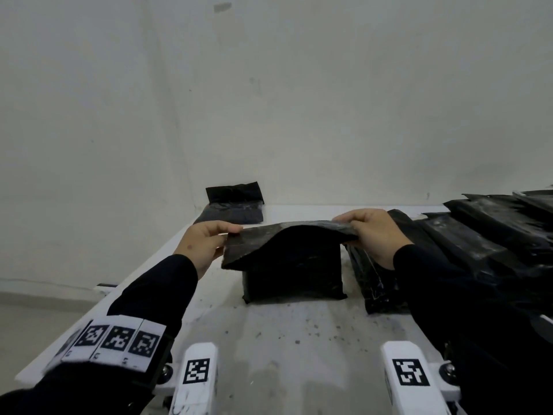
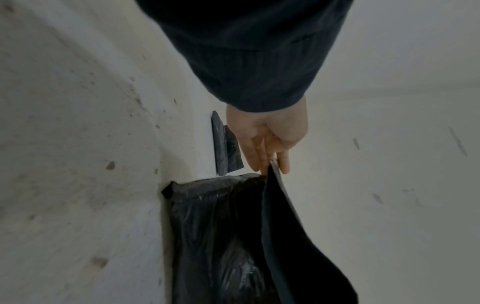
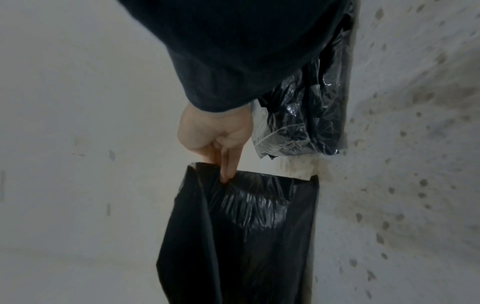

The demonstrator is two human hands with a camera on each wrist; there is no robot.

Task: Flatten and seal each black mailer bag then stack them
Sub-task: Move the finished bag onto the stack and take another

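Observation:
A black mailer bag (image 1: 294, 272) stands on the white table (image 1: 269, 333), its lower end resting on the surface and its flap (image 1: 287, 232) lifted and arched toward me. My left hand (image 1: 206, 239) pinches the flap's left corner, and in the left wrist view the left hand (image 2: 270, 144) has its fingertips on the flap edge of the bag (image 2: 233, 236). My right hand (image 1: 371, 230) pinches the right corner; the right wrist view shows the right hand (image 3: 215, 135) with its fingers curled on the bag's top edge (image 3: 244, 226).
A flat sealed black bag (image 1: 232, 206) lies at the table's far edge against the wall. A heap of black bags (image 1: 484, 232) fills the right side, one of them (image 1: 374, 280) close beside the held bag. The table's left edge runs near my left forearm.

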